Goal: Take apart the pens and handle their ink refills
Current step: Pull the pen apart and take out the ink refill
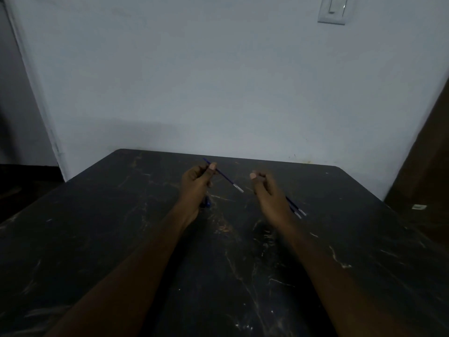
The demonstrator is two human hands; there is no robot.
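Left hand (197, 183) pinches a blue ink refill (224, 176) (silver tip toward right). Right hand (266, 188) loosely curled, empty; two refills (297, 209) lie on the dark table (121, 239) beside it.

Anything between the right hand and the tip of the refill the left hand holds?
Head view: only bare table between the right hand and the refill.
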